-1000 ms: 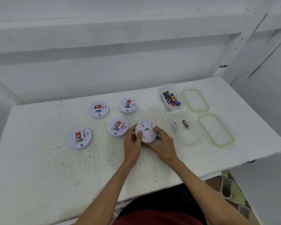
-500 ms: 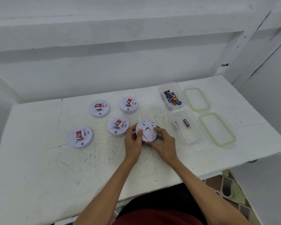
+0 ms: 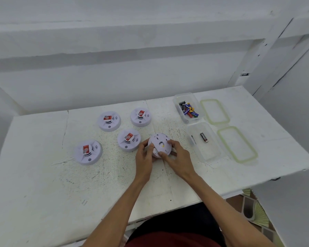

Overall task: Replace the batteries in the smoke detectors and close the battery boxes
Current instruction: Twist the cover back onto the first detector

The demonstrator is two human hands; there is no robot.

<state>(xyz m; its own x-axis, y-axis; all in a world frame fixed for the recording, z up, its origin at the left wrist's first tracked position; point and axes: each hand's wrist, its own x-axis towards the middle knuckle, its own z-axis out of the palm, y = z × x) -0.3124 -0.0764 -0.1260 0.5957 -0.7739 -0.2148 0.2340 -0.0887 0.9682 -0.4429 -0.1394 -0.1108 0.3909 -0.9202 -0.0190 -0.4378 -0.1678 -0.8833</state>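
The left hand (image 3: 144, 157) and right hand (image 3: 178, 158), grips closed round the smoke detector (image 3: 161, 143), hide its near rim.

The smoke detector (image 3: 160, 144) held just below the middle of the frame has been tipped slightly, so its near-left side wall is now shown. The thumb of the right grip (image 3: 180, 158) has been brought across its near rim. The left grip (image 3: 144, 160) has been shifted a little along the left rim.

Our left hand (image 3: 144, 158) and right hand (image 3: 178, 158) were bare, forearms (image 3: 118, 207) too; we wore a dark red garment (image 3: 173, 241) and a black garment (image 3: 177, 221).
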